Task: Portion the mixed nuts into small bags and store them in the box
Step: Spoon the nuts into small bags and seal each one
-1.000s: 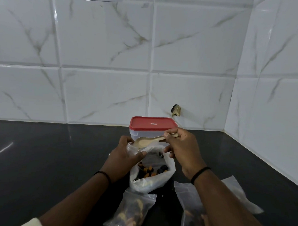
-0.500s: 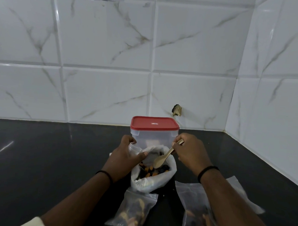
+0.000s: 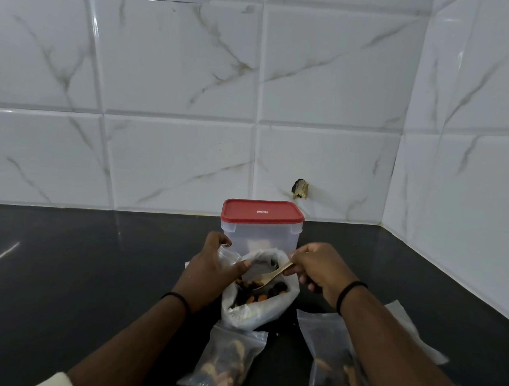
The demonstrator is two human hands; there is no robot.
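A spoon [image 3: 270, 276] is pinched by the right hand [image 3: 317, 268] and dipped into the nuts [image 3: 257, 293]; a small bag [image 3: 226, 254] is gripped by the left hand [image 3: 212, 267].

The right hand [image 3: 317, 268] pinches a wooden spoon [image 3: 271, 276], its bowl down among the nuts [image 3: 260, 293] in the white bag [image 3: 260, 309]. The left hand [image 3: 212, 271] holds a small clear bag [image 3: 226, 254] at the white bag's rim.
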